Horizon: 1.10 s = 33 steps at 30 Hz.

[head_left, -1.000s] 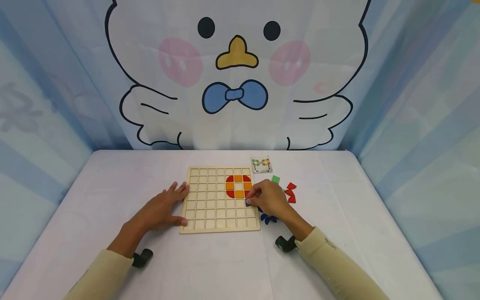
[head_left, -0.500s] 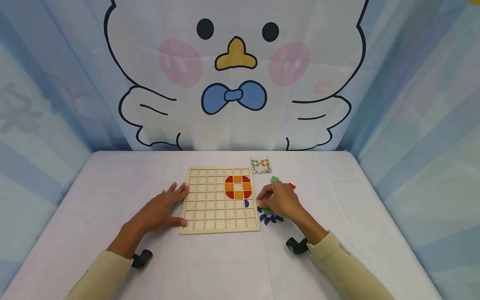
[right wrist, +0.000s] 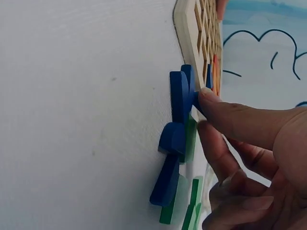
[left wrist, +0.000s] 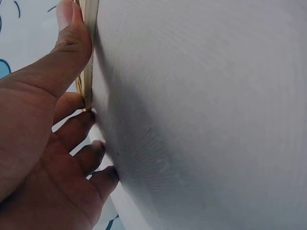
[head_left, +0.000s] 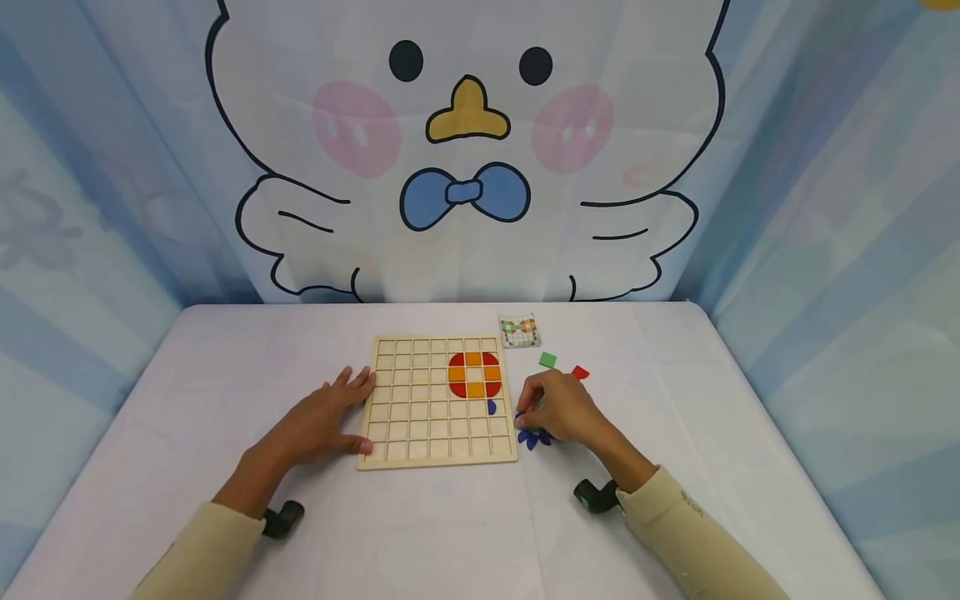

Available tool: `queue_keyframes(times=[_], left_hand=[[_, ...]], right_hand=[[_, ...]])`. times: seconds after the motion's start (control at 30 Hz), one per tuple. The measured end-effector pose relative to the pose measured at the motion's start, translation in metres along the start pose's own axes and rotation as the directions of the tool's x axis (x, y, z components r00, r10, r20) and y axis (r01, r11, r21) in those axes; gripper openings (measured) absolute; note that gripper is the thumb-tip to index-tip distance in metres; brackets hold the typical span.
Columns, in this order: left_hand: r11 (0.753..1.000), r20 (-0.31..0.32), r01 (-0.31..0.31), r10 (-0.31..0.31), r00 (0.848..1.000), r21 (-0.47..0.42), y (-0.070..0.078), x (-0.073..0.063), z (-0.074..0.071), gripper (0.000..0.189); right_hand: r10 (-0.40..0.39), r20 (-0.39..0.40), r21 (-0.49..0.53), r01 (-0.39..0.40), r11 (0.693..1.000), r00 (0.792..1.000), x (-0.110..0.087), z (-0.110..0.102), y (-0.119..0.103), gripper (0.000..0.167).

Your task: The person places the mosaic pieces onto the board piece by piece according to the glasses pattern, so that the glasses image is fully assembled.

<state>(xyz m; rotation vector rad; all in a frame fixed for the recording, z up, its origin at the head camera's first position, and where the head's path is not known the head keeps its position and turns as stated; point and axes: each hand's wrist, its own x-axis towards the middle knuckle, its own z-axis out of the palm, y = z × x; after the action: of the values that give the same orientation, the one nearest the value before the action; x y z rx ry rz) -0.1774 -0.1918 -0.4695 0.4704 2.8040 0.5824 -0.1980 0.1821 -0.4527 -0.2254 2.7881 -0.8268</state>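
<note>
A pale wooden grid board (head_left: pixel 420 429) lies on the table, with red and orange pieces (head_left: pixel 475 389) forming a ring at its upper right. One blue half-round piece (head_left: pixel 491 407) sits in a cell below that ring. My left hand (head_left: pixel 315 423) rests at the board's left edge, fingers spread and thumb on the frame (left wrist: pixel 88 43). Just off the right edge, my right hand (head_left: pixel 558 406) pinches a blue piece (right wrist: pixel 198 101) between thumb and index finger. Several loose blue pieces (right wrist: pixel 178 96) lie close beside these fingertips, next to green pieces (right wrist: pixel 191 139).
A small pattern card (head_left: pixel 520 332) lies beyond the board's upper right corner. Past the right hand are a green square piece (head_left: pixel 548 360) and a red piece (head_left: pixel 580 372). A printed curtain (head_left: pixel 465 250) stands behind the white-covered table (head_left: pixel 435 533).
The right hand has left the blue piece in the board cell and moved right to the loose blue pieces, where it now pinches another. The left hand has stayed at the board edge.
</note>
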Motion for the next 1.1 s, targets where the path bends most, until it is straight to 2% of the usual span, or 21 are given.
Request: queue_keyframes(times=[0.23, 0.7, 1.1], left_hand=[[1.0, -0.002, -0.006, 0.006, 1.0, 0.0, 0.0, 0.0, -0.001, 0.114], [1.0, -0.008, -0.012, 0.012, 1.0, 0.004, 0.002, -0.002, -0.002, 0.113], [1.0, -0.009, -0.012, 0.012, 1.0, 0.0, 0.002, -0.001, -0.001, 0.113]], right_hand=[[0.018, 0.007, 0.053, -0.018, 0.998, 1.0, -0.002, -0.005, 0.002, 0.009], [0.042, -0.116, 0.082, -0.033, 0.996, 0.992, -0.005, -0.005, -0.002, 0.013], [-0.069, -0.082, 0.115, 0.078, 0.99, 0.994, -0.006, 0.004, -0.004, 0.019]])
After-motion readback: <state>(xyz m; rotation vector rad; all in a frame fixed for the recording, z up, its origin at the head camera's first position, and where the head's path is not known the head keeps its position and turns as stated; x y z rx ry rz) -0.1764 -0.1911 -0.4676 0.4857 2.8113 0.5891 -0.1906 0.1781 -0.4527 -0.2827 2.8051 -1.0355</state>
